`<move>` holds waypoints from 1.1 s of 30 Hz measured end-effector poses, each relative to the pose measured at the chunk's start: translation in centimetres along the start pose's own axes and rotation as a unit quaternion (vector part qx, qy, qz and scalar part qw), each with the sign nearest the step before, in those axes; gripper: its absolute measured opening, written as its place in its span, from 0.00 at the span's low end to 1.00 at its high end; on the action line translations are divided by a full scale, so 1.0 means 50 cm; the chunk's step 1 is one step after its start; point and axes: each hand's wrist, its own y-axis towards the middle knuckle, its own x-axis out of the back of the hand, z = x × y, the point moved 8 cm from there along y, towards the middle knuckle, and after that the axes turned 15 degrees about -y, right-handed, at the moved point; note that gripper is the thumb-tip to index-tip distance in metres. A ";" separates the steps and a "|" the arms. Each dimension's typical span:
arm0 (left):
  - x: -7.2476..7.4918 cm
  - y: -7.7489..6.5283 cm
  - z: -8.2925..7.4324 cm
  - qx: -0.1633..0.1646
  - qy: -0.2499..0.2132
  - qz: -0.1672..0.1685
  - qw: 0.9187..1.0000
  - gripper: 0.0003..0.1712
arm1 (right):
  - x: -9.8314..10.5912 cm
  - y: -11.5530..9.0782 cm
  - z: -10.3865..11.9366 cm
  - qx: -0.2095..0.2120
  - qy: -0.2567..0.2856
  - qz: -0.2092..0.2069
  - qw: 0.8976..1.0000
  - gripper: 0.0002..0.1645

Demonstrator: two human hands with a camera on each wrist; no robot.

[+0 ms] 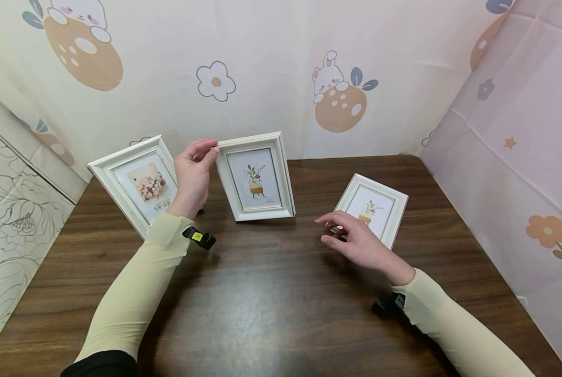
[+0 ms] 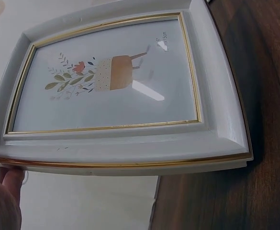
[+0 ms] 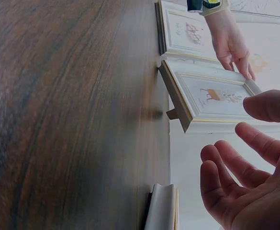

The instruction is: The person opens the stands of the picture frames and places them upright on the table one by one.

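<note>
My left hand [image 1: 195,175] pinches the upper left corner of a white picture frame [image 1: 287,178] between thumb and fingers. This frame is upright, with a potted-plant print [image 2: 113,74] and thin gold trim, and its back leg [image 3: 172,114] shows in the right wrist view. My right hand [image 1: 356,242] is held over the near left part of another white picture frame [image 1: 400,209], fingers loosely bent and holding nothing. That frame lies low on the table with a similar plant print, partly hidden by the hand. In the right wrist view, its edge [image 3: 162,208] appears at the bottom.
A larger white picture frame [image 1: 125,183] with a flower-bouquet print stands at the left, partly behind my left forearm. All are on a dark brown wooden table [image 1: 243,293]. A patterned curtain [image 1: 262,63] hangs at the back, with another [image 1: 521,157] along the right side.
</note>
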 end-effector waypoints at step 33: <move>-0.051 0.009 0.023 -0.010 0.025 0.082 0.996 0.08 | 0.048 -0.005 -0.016 0.004 -0.018 -0.042 0.999 0.18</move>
